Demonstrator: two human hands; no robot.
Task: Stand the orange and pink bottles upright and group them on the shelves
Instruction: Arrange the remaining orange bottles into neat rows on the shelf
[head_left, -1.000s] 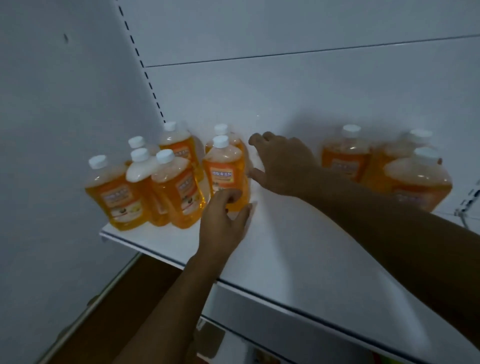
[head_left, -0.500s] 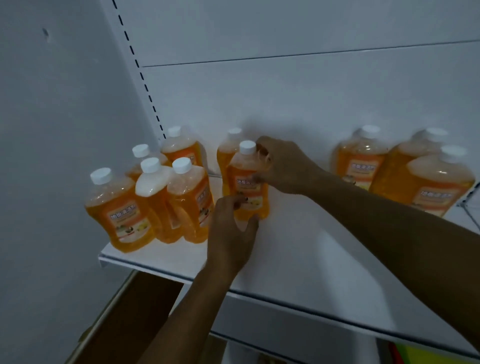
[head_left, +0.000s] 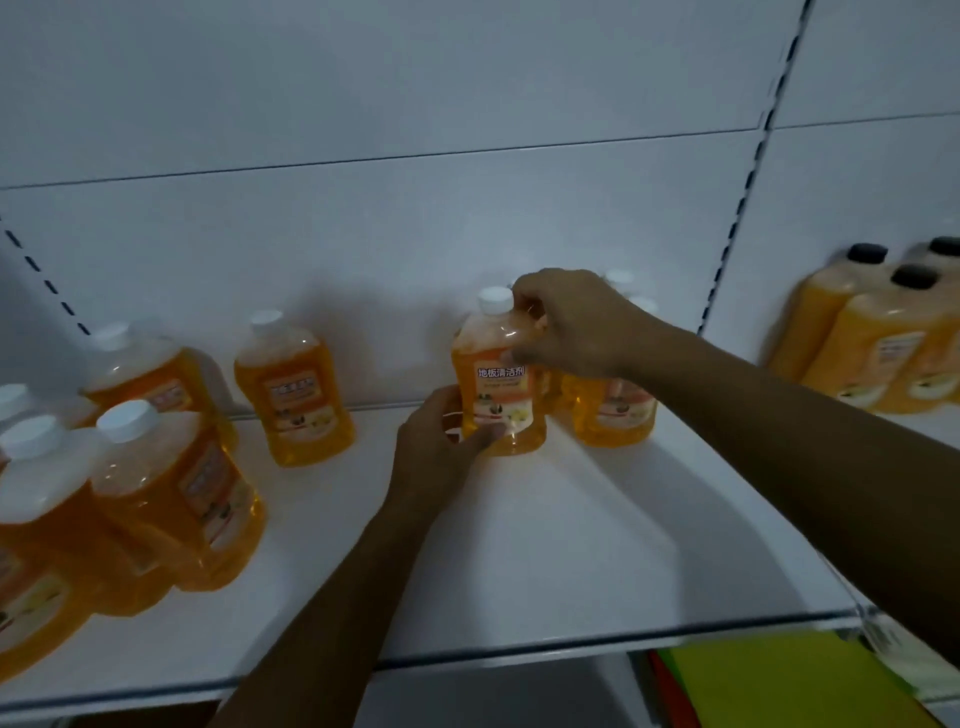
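While both hands grip it, the orange bottle (head_left: 498, 379) stands upright, white-capped.

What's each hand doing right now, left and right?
Left hand: grips the lower part of the orange bottle, thumb across its front.
Right hand: grips the same bottle at its shoulder, just under the white cap.

bottles (head_left: 497, 384) orange, white caps | right-side jugs (head_left: 878, 343) orange, black caps | shelf (head_left: 597, 545) white | sheets (head_left: 779, 680) yellow-green
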